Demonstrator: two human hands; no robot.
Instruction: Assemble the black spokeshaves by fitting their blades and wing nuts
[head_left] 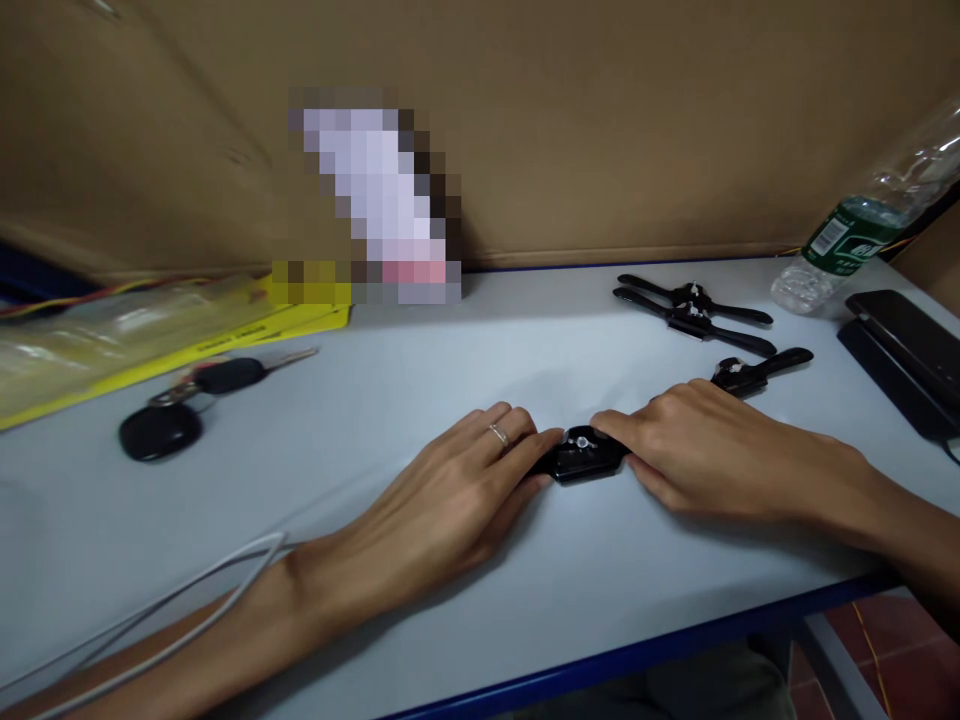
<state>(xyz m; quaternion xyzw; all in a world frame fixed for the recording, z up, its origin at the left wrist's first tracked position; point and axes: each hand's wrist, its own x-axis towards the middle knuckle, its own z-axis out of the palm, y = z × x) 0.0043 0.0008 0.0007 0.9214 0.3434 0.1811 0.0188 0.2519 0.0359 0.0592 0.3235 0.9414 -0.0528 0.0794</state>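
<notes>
Grips, two: left grip (480,470) and right grip (705,450), each closed on one end of a single black hand tool (589,460), between the counter's (465,360) front and back edges. Similar black tools, three: lone tool (739,376) just beyond the right grip; paired tools (690,322) near the back edge. Green-labelled bottle (844,237), one, by the back right corner. Black-headed key (229,376), one; black fob (160,431), one, leftward.

There are four black tools (589,466), one left hand (476,478), one right hand (705,455), one ring (498,434), one key (229,376), one black fob (161,432), one plastic bottle (851,237) with one green label, and one table (457,350). The yellow sheets (300,324) overlap, so their number cannot be told.
</notes>
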